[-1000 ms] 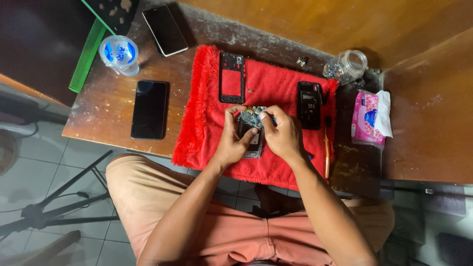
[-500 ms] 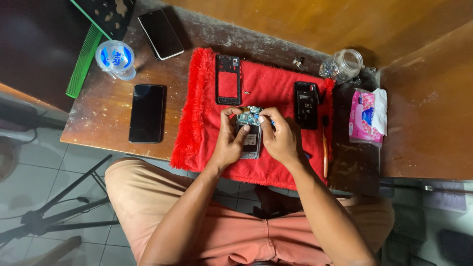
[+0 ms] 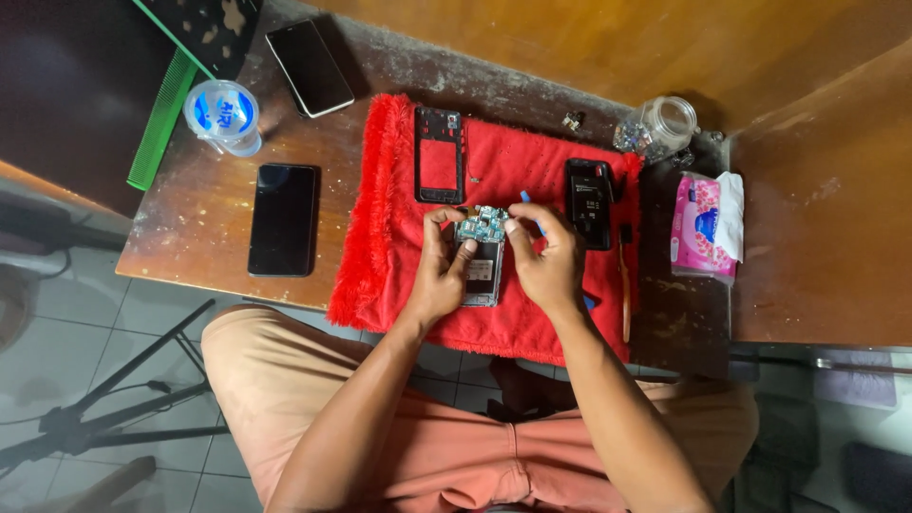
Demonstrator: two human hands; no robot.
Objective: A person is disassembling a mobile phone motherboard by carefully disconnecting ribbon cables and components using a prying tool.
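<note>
bench (image 3: 204, 233): worn brown wood, scuffed top
floor (image 3: 85, 332): pale grey tiles
tripod (image 3: 104, 418): black, on floor off bench's left corner

An opened phone (image 3: 482, 258) lies on a cloth (image 3: 380, 237) on the table (image 3: 199, 218); two phones (image 3: 282, 218) left, a tissue pack (image 3: 703, 225) right, perhaps a jar (image 3: 665, 123) behind.

Opened phone (image 3: 482, 261) on red cloth (image 3: 399, 228), back cover off

Lying flat and lengthwise near the front edge of the cloth, about midway between left and right edges. Green circuit board (image 3: 483, 224) exposed at the far end, pale grey inner plate below it. Pinched at the board end between left hand (image 3: 439, 271) and right hand (image 3: 546, 256), thumbs on top.
</note>
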